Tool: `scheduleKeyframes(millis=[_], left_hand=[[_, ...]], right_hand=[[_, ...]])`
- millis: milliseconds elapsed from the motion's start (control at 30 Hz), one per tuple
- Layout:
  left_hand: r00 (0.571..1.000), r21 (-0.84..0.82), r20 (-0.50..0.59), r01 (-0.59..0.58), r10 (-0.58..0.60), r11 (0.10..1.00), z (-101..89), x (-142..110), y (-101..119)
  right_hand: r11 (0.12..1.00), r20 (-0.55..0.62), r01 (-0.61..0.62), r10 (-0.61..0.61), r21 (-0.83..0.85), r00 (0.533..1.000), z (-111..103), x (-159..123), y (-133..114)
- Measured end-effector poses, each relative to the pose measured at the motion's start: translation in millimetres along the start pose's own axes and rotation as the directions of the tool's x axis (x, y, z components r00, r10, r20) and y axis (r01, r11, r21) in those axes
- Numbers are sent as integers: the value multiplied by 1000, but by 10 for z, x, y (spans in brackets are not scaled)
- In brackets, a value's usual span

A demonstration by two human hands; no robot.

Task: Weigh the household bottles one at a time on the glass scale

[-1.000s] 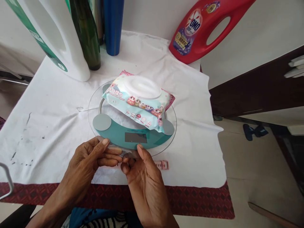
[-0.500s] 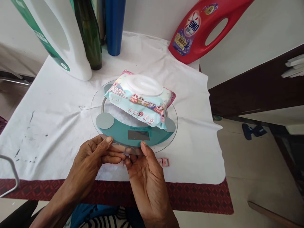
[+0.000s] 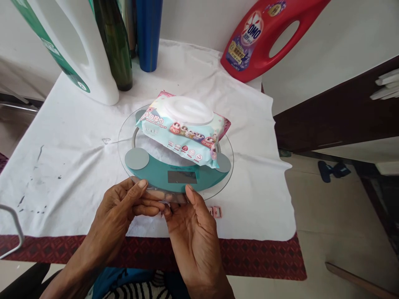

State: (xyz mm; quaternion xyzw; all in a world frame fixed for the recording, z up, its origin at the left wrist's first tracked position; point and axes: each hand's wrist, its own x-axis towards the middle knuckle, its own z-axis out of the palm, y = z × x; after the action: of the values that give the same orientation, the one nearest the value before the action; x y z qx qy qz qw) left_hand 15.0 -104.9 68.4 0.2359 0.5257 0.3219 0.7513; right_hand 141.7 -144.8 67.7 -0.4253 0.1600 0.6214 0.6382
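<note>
A round glass scale (image 3: 146, 176) with a teal body and a dark display lies on the white cloth (image 3: 71, 141). A pack of wet wipes (image 3: 182, 128) with a white lid rests across the scale's top. My left hand (image 3: 124, 211) and my right hand (image 3: 190, 232) both grip the near rim of the glass plate, thumbs on top and fingers curled beneath. A small pink object (image 3: 216, 211) lies on the cloth just right of my right hand, partly hidden by it.
At the back stand a white jug with green markings (image 3: 77, 50), a dark green bottle (image 3: 114, 45) and a blue cylinder (image 3: 149, 33). A red detergent bottle (image 3: 268, 37) leans against the wall. A dark cabinet (image 3: 336, 112) stands to the right, with floor below.
The hands and scale have shifted slightly away from me and to the right across the frames. The wipes pack stays on top.
</note>
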Motion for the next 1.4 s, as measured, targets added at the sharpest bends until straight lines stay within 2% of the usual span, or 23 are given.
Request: scheduleKeyframes(millis=[400, 667, 867, 1033, 1400], left_hand=[[1000, 25, 12, -12, 12, 1000, 43, -8, 13], [1000, 24, -4, 13, -12, 1000, 48, -1, 16], [1000, -9, -2, 7, -7, 1000, 50, 9, 14], [1000, -27, 3, 17, -17, 1000, 61, 1, 23], [1000, 1, -4, 3, -3, 1000, 51, -19, 23]], right_hand=[[1000, -65, 22, -22, -1, 998, -23, 56, -22], [996, 29, 45, -43, -75, 999, -59, 17, -33], [992, -99, 87, -96, -94, 990, -69, 51, -74], [995, -124, 65, -74, -75, 989, -75, 30, -68], [996, 15, 47, -46, -76, 999, -29, -12, -61]])
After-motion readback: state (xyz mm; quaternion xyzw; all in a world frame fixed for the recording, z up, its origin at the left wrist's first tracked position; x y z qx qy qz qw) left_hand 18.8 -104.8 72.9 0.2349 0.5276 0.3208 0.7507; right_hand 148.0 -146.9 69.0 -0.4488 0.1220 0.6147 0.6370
